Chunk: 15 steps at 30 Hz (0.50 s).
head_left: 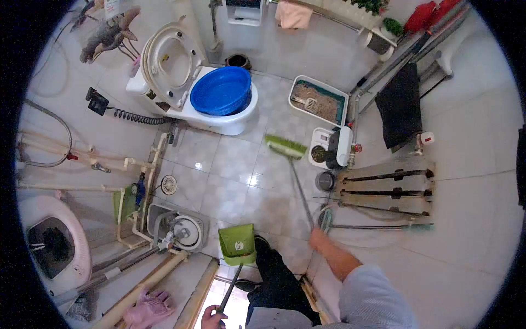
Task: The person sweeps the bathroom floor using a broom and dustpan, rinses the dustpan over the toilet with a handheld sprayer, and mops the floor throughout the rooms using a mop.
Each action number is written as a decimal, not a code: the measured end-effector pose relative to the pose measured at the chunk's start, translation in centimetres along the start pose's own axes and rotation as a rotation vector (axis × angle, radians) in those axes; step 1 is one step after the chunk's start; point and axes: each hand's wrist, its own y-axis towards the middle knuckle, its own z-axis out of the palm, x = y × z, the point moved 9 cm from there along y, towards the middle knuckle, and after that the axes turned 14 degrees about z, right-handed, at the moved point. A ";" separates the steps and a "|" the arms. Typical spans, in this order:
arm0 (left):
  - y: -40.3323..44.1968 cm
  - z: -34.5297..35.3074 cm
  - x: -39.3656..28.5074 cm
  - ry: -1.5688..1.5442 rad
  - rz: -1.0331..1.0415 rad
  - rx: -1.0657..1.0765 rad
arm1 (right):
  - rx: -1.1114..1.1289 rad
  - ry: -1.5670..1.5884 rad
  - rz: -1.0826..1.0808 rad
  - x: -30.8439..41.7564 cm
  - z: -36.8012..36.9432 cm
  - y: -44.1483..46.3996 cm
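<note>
Over the floor (227, 189), right hand (318, 239) wraps fingers round broom (286, 148), left hand (211, 319) likewise grips dustpan (236, 239); sweeping seems in hand, next needing stroke towards it.

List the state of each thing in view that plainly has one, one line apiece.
Broom: held in the right hand
Dustpan: held by its long handle in the left hand
Toilet lid: raised
Blue basin: upright, on the toilet
Litter box: uncovered, scoop lying inside
Pink towel: hanging
Black cloth: hanging
</note>
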 end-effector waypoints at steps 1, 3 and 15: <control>0.1 0.1 0.1 -0.004 0.002 0.008 | 0.057 0.010 0.005 -1.7 2.5 -2.6; 0.1 -0.1 0.0 0.007 0.035 0.000 | 0.113 0.063 -0.018 -3.8 5.0 -8.6; 0.4 -1.1 1.5 0.061 0.094 0.047 | 0.037 0.073 0.018 -9.9 -6.0 -14.9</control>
